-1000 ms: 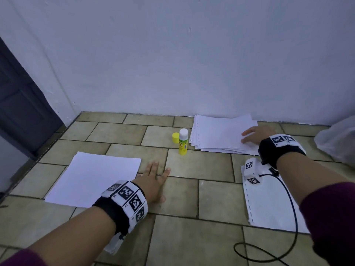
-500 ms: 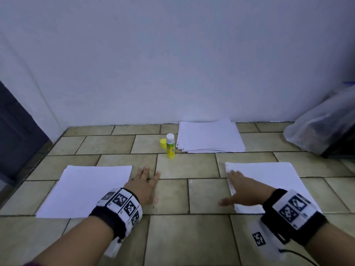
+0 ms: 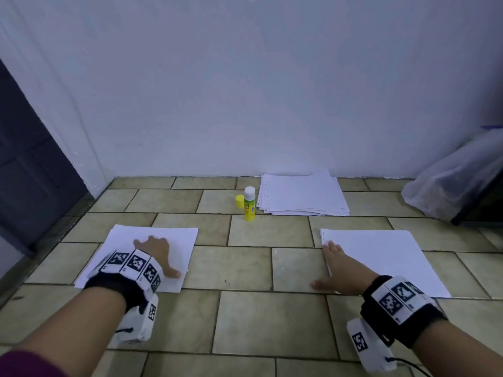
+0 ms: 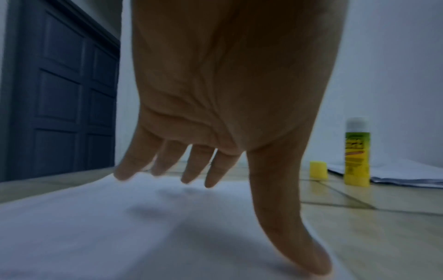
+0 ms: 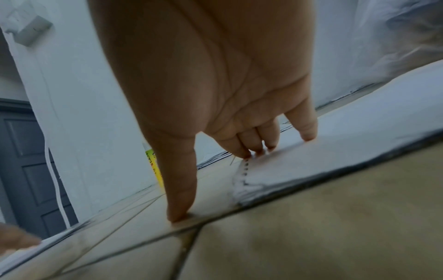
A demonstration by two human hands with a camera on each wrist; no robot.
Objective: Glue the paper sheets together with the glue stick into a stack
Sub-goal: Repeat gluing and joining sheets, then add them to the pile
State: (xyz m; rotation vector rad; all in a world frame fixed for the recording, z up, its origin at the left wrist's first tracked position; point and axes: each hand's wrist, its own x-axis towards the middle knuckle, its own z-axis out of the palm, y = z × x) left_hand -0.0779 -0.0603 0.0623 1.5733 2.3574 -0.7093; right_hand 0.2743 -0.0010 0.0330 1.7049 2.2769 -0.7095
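- left hand (image 3: 158,253) now flat on the left paper sheet (image 3: 174,235), fingers spread and straight, thumb tip pressing the sheet near its right edge; 0.5 s ago it lay on the bare floor (image 3: 245,317) just right of that sheet. Grips nothing.
- left wrist view: fingers (image 4: 134,166) straight, tips on or just over the sheet (image 4: 84,227), blurred; thumb down on the paper.
- right hand (image 3: 340,270) at left edge of the right paper sheet (image 3: 386,257), same place as 0.5 s ago; fingers straight, holds nothing.
- right wrist view: fingertips (image 5: 308,132) touch the punched-hole edge of the sheet (image 5: 311,163); thumb tip sits on the floor tile (image 5: 311,236) beside the paper.
- glue stick (image 3: 249,204) upright on floor, farther back between the two sheets, uncapped; unmoved.
- yellow cap (image 3: 239,201) just left of it, on the floor.
- paper pile (image 3: 302,195) just right of the glue stick, against the wall (image 3: 245,91); unchanged.
- clear plastic bag (image 3: 449,180) far right; dark door (image 3: 30,164) far left.
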